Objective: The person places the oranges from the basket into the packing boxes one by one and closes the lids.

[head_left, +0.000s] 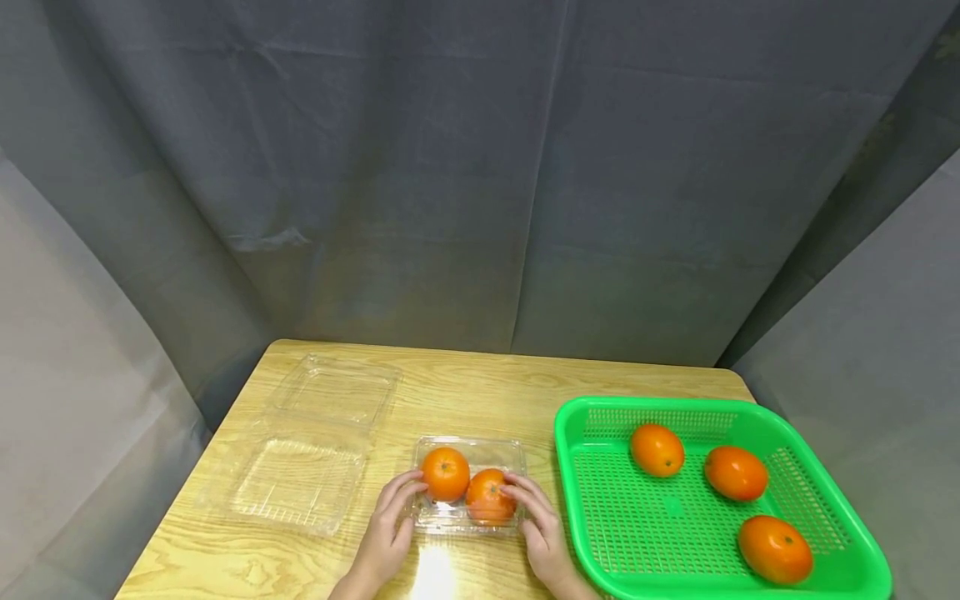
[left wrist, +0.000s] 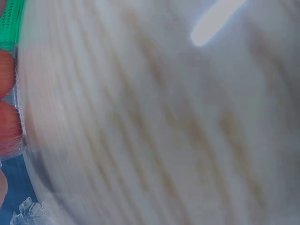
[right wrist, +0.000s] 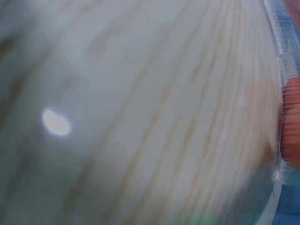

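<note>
Probably we're closing the six-o'clock clear box (head_left: 495,452) over two fruits (head_left: 446,474), hands (head_left: 388,531) relaxed against it; next needs edge-pressing, imo.

can't see the near rim of the green basket (head_left: 564,467), cut off, like both forearms (head_left: 356,587), by the head view's bottom edge. can't see part of right fruit (head_left: 487,502) beneath the right hand (head_left: 542,527), nor tell touch from overlap between left hand (head_left: 387,527) and left fruit (head_left: 446,473). gets mostly blurred tabletop (left wrist: 140,122) in both wrist views, fruit sliced at side edges.
</note>
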The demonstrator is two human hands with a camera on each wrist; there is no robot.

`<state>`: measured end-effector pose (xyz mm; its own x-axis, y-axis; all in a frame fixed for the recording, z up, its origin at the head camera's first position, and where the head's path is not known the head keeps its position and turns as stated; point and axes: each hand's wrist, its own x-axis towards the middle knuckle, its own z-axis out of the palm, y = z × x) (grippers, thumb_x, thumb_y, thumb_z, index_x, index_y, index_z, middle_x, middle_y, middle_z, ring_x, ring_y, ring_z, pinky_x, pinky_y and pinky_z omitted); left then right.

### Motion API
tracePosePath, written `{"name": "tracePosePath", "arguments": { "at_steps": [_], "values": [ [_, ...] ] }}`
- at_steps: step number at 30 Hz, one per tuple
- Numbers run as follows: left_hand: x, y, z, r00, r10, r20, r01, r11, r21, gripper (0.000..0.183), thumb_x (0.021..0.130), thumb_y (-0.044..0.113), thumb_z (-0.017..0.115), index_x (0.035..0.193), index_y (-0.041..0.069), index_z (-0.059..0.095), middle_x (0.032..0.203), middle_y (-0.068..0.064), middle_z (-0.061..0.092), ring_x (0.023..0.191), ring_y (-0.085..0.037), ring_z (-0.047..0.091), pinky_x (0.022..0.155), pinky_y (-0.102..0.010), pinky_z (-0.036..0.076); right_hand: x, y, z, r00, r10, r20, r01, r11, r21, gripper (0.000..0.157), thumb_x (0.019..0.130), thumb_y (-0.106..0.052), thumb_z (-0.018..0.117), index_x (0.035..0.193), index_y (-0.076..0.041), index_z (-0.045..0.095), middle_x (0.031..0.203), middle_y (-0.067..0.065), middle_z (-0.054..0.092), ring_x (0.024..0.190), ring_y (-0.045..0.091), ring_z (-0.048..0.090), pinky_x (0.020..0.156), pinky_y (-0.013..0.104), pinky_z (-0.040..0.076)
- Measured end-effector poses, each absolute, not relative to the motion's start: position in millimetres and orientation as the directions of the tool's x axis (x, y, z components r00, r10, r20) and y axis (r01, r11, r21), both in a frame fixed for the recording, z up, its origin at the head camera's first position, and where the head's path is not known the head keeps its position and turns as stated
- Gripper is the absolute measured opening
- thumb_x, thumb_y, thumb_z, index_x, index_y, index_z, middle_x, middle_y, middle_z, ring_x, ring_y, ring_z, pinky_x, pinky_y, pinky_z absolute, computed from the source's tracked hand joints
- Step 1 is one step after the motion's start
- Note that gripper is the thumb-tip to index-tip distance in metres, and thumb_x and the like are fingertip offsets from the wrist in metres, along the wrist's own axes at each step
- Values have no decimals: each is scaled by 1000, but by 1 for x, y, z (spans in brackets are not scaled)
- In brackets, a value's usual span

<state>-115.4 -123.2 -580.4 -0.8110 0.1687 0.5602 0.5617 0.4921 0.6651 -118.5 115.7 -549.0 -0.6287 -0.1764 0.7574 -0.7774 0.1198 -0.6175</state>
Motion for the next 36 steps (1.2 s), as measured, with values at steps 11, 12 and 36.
{"name": "tracePosePath", "arguments": {
  "at_steps": [11,12,36],
  "values": [
    [-111,-116,-563,-896,-15,444,405,381,831,57,64,-19,55,120,-11,47,124,-27,46,112,-38,44,89,-46,44,-123,125,-585,-791,-49,609,-605,201,-770,73,56,22,43,128,13,38,129,32,38,128,18,33,105,16,20],
    [-112,-117,-569,-907,-24,420,383,363,849,58,65,-18,55,121,-10,46,124,-26,45,110,-37,45,88,-48,44,-122,125,-585,-811,-31,584,-578,195,-793,74,58,21,44,131,13,34,130,32,36,127,19,32,105,15,20],
    [-105,-122,-532,-990,27,-138,-130,210,969,13,81,0,48,73,-10,49,62,-4,46,55,-9,43,51,-19,39,-107,122,-575,-1000,23,-9,11,56,-998,8,80,10,37,87,12,41,72,6,46,62,8,47,57,20,42]
  ]
}}
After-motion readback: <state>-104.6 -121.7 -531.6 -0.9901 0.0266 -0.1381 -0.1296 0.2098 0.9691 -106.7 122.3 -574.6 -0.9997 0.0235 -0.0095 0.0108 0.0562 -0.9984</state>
